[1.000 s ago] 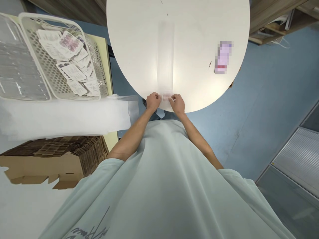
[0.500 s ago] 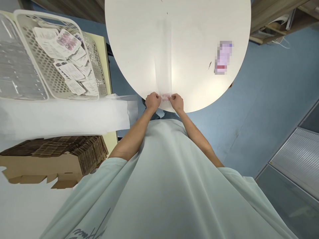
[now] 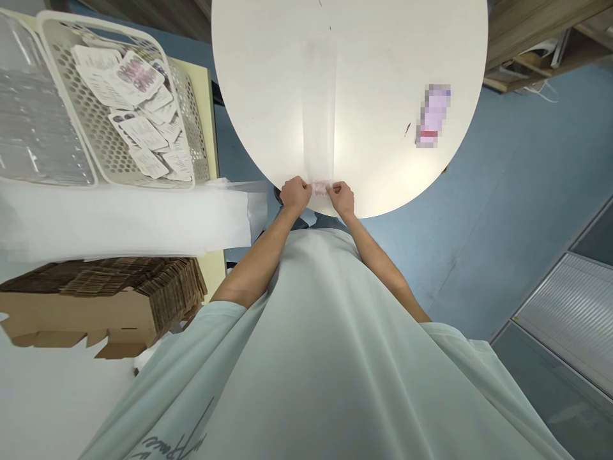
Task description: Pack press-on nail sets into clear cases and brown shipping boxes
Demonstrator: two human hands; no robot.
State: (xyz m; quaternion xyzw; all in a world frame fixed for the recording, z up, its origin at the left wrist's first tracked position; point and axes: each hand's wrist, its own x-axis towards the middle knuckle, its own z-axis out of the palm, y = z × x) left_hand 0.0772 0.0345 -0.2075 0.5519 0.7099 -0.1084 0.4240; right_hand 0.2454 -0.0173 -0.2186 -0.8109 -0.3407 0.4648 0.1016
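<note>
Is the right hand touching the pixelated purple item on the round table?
Apart: the head view shows white tabletop between the right hand, at the near end of the translucent sheet, and the pixelated purple item.

left grip (image 3: 295, 193), right grip (image 3: 343, 198) at near end of translucent strip (image 3: 319, 115)

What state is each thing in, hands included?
Translucent strip, laid out on the table
Left hand, pinched at the strip's near end
Right hand, pinched there too
Basket, holding loose cards
White sheets, stacked
Cardboard pieces, packed in a row
Pixelated object, details hidden
</note>
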